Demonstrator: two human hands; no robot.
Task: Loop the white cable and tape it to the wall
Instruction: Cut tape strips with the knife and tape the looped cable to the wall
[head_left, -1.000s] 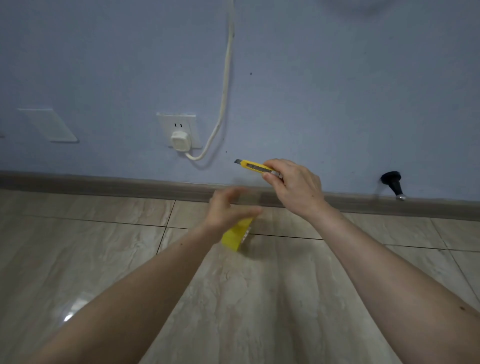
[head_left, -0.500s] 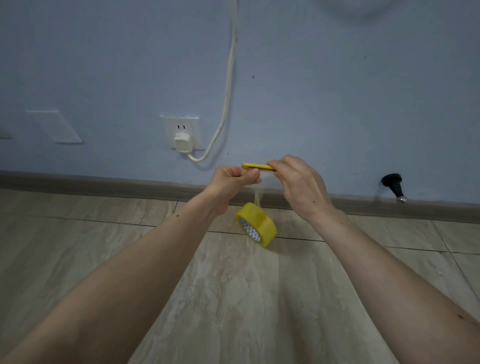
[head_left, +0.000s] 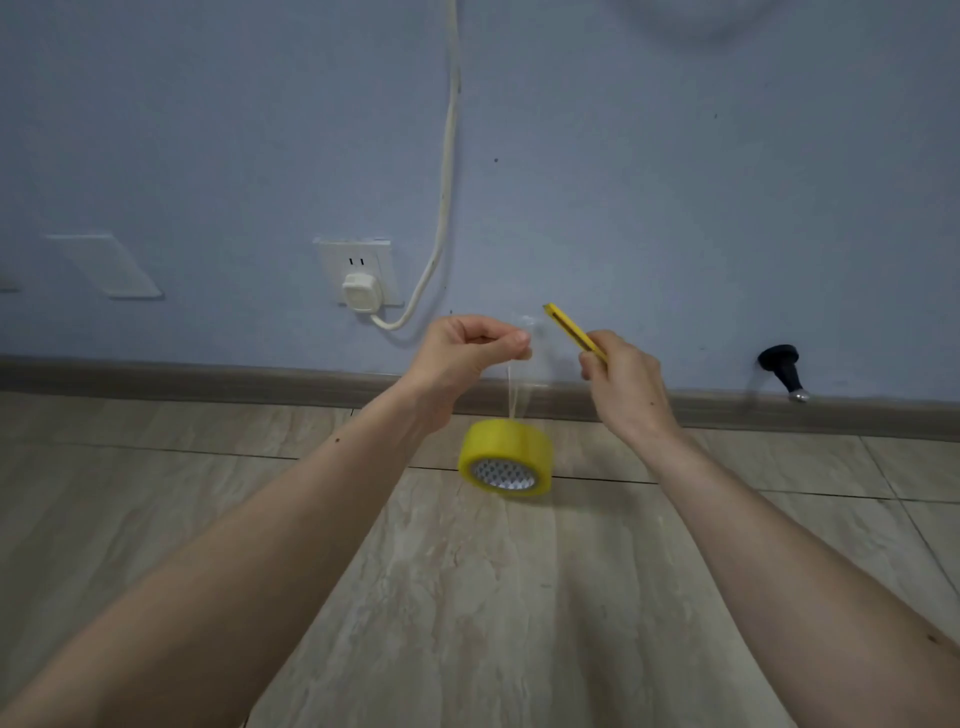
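**Yellow tape roll dangling from a pinched strip**

Yellow and glossy, the tape roll (head_left: 506, 458) hangs in the air just below the left hand (head_left: 462, 358), above the pale marbled floor tiles (head_left: 467, 597). Its grip is a pinch: curled fingers clamp the top of a thin, clear tape strip (head_left: 514, 389) that runs straight down to the roll. The right hand (head_left: 626, 387), just beside it, clasps a slim yellow utility knife (head_left: 574, 332), tip angled up and left towards the strip's top. The white cable (head_left: 448, 171), smooth and round, drops down the blue wall (head_left: 675, 182) and curves into a white plug (head_left: 359, 293) in the socket (head_left: 356, 254), up and left of both hands.
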